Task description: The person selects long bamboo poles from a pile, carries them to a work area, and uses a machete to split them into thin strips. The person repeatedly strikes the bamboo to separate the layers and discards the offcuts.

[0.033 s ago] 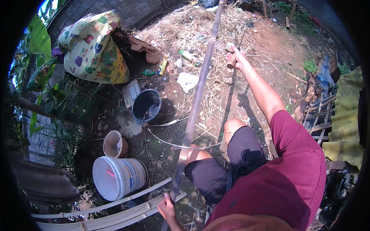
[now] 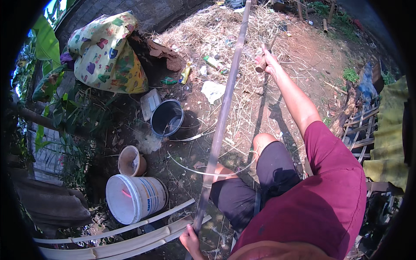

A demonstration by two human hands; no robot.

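Observation:
A long grey-brown bamboo pole (image 2: pixel 223 115) slants from the far top of the view down past my left knee. Near its lower end, my left hand (image 2: pixel 190 241) is closed round it, thumb upward. My right arm reaches forward, and my right hand (image 2: pixel 269 63) grips a machete (image 2: pixel 260 68) by its wooden handle, to the right of the pole. Its thin dark blade points away from me and shows almost edge-on. Blade and pole are apart. A thin, curved pale strip (image 2: pixel 186 169) crosses the pole near my left knee.
Split bamboo lengths (image 2: pixel 130 247) lie at lower left, beside a white bucket (image 2: pixel 119 199) and a small brown pot (image 2: pixel 130 161). Further off are a black basin (image 2: pixel 167 119) and a patterned sheet (image 2: pixel 104 56). Dry straw (image 2: pixel 208 30) and litter cover the ground ahead; a slatted frame (image 2: pixel 362 125) stands right.
My left hand has shifted slightly toward the lower edge along the pole. The machete handle in my right hand has tilted a little. The whole view has moved slightly.

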